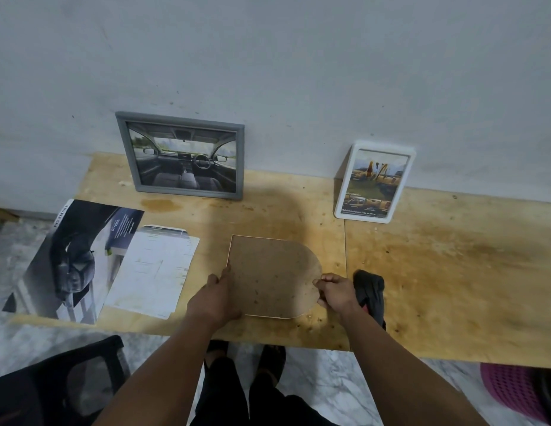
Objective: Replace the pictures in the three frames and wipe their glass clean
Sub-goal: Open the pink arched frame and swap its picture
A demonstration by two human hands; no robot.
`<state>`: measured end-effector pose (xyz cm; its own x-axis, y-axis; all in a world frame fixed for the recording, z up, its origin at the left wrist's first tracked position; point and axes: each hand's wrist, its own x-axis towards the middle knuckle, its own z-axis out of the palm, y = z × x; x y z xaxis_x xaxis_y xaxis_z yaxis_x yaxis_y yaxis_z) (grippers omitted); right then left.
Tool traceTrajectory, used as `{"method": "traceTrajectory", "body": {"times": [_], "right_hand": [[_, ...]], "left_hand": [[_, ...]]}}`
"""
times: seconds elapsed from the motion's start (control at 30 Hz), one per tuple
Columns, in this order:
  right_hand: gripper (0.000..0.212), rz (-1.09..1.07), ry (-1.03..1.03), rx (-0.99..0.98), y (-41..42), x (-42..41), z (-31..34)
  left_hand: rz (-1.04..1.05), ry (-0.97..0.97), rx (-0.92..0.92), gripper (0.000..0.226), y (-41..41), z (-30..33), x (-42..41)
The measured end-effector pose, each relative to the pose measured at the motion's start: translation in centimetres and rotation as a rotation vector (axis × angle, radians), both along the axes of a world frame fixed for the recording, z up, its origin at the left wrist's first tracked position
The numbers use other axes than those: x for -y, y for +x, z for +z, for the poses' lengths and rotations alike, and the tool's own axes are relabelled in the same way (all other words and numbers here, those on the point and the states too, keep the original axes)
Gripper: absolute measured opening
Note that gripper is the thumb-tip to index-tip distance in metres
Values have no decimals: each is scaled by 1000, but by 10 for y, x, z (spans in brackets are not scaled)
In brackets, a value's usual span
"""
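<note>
Near the counter's front edge, the third frame lies face down with its brown backing up, probably so its picture can be swapped. The left hand grips its left edge and the right hand pinches its rounded right edge, steadying it. The grey frame and white frame lean on the wall at the back edge, and a dark cloth waits just beside the right hand, presumably for wiping.

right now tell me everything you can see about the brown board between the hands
The brown board looks like fibreboard, speckled, with a pale thin edge. Its left side is straight with square corners, its right side rounded. It lies flat on the wooden table. The left hand holds its left edge; the right hand pinches its rounded edge.
</note>
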<state>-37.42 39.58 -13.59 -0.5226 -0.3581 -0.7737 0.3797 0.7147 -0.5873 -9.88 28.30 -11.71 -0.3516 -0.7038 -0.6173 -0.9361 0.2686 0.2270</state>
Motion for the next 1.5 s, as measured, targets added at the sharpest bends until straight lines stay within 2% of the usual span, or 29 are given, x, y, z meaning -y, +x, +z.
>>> {"method": "traceTrajectory", "body": {"times": [0.23,0.4,0.57,0.67,0.73,1.13,1.23,1.37,1.5], "right_hand": [[11,-25,-5,27,1,-1,3],[10,-144,-22,95,-5,-8,6],[14,-87,-19,-55,-9,-15,8],[3,-96,-20,-129,-12,-21,10],[15,-149,-59,-140,-15,-18,15],[20,-343,-266,-68,-59,103,58],[39,-371,-284,-9,-60,127,63],[59,-234,-263,-54,-45,131,67],[50,-112,-329,-173,-35,116,67]], "left_hand": [[6,-6,-4,118,-2,0,-1],[11,-1,5,119,-2,-2,0],[9,6,7,120,-4,-1,1],[14,5,-4,119,-4,-1,1],[8,-4,2,120,-3,0,1],[-10,-17,-24,119,-1,-4,2],[-17,-21,-31,119,-2,-5,3],[-15,-9,-25,119,-1,-5,2],[-10,-8,-31,118,-1,-6,3]]}}
